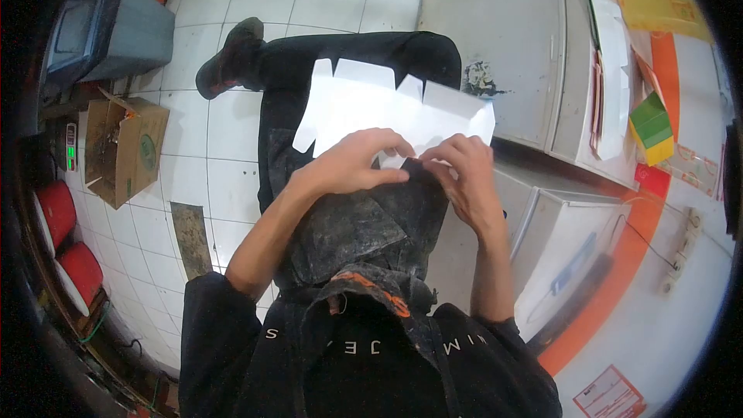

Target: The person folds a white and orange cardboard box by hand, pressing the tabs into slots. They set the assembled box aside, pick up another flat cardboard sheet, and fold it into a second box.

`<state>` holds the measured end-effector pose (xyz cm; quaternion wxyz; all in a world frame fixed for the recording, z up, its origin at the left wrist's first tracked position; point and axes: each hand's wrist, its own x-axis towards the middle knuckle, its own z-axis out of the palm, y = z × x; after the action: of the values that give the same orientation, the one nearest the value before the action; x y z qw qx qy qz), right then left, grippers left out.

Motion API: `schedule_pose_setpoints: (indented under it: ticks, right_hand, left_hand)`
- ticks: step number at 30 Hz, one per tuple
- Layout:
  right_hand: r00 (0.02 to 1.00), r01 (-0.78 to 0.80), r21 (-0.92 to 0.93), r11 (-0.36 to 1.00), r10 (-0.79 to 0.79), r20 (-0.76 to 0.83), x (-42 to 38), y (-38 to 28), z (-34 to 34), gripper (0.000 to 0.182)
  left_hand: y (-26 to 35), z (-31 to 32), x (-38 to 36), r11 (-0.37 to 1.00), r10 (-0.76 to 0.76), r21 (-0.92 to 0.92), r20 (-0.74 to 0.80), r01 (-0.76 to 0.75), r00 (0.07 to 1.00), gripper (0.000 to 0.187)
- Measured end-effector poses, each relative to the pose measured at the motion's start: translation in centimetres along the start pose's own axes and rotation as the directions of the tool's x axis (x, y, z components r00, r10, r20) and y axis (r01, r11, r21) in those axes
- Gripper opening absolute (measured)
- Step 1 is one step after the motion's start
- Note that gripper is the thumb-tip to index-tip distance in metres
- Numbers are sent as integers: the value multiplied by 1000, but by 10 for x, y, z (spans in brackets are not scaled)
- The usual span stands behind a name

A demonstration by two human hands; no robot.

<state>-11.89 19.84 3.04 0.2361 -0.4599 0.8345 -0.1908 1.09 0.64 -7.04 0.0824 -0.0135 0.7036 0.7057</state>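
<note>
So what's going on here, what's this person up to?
Someone in a dark apron has a flat white card with flaps and notches lying across their lap. Both hands, the left hand and the right hand, are at its near edge, fingers bent and close together, seemingly working on that edge. I can't tell exactly what the fingertips are doing. The card is mostly spread out, not formed into a box.

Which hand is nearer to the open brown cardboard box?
Left. The left hand is to the right of the brown cardboard box, at the near edge of the white card; the right hand is farther right, at the same edge.
</note>
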Motion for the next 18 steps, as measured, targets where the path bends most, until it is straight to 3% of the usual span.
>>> schedule_pose_setpoints:
  ticks: [2,6,8,9,11,13,15,17,18]
  right_hand:
    - [997,-47,-195,980,33,-76,-3,0,-2,12]
    - [993,-52,-263,963,23,-114,-3,2,3,16]
    - [962,-128,-183,975,77,-264,-4,-1,12,19]
    - [962,-128,-184,975,77,-262,-6,-6,16,19]
    - [784,-341,306,889,448,-429,-15,-20,26,29]
    - [787,-320,236,918,396,-474,-25,-22,35,37]
    - [728,-506,580,639,677,-111,-30,-31,45,36]
    - [756,-414,657,630,640,-137,-33,-17,72,35]
    - [724,-413,771,484,689,-44,-36,-14,79,36]
  left_hand:
    - [6,0,-8,903,157,419,-113,-96,981,23]
    - [-5,7,-4,846,201,525,-148,-95,968,20]
    - [-7,10,-2,812,282,564,-151,-151,947,19]
    - [-7,12,-1,812,281,563,-153,-151,947,19]
    - [-8,14,1,846,300,518,-266,-127,916,16]
    - [-5,17,5,860,294,495,-288,-121,911,15]
    - [-2,24,5,877,286,466,-301,-121,910,14]
    - [2,27,7,921,265,375,-397,-109,879,14]
    - [4,28,7,920,265,376,-395,-108,879,14]
